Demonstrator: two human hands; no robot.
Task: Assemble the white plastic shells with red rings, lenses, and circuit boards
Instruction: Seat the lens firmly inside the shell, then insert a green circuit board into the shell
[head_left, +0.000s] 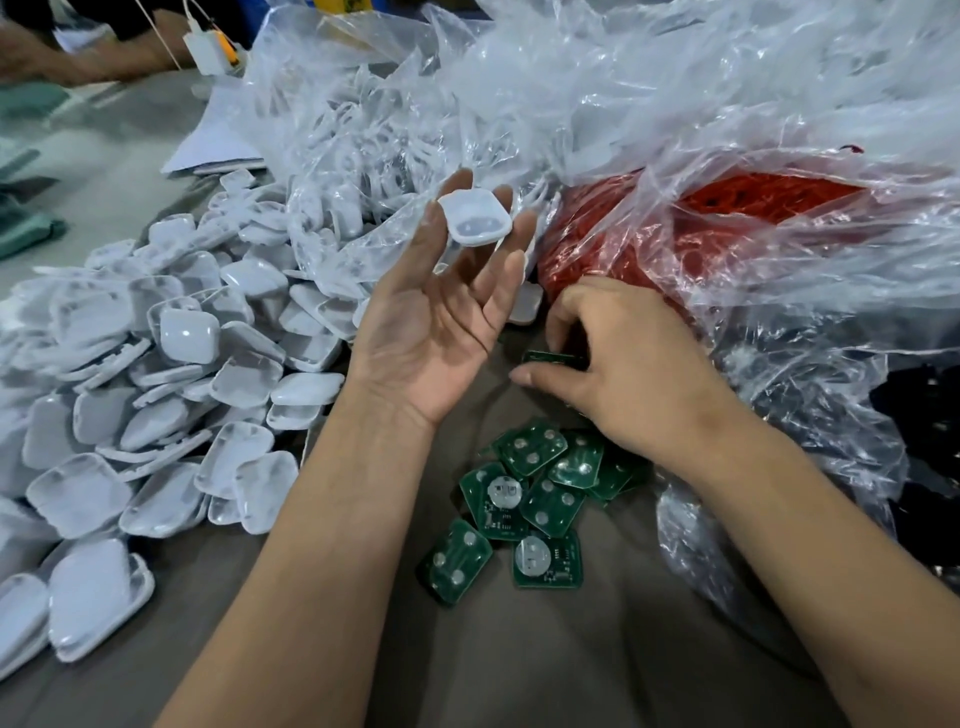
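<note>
A white shell is held up at the fingertips of one hand while the other hand picks at circuit boards on the tabletop.

The left hand (441, 317) is raised palm-up at the centre, and a single white shell (475, 218) is gripped hollow side up between its fingertips, seemingly kept ready for parts to be dropped in. The right hand (618, 364), just right of it, is curled down over a green circuit board (550, 358), apparently being pinched up. More circuit boards (524, 499) are heaped loose nearer the viewer. A pile of shells (156, 389) is spread at the left. At the far side, a clear plastic bag (374, 135) holds more white parts; to its right, a second clear bag (779, 249) is filled with red rings (727, 208). No lenses can be made out.
</note>
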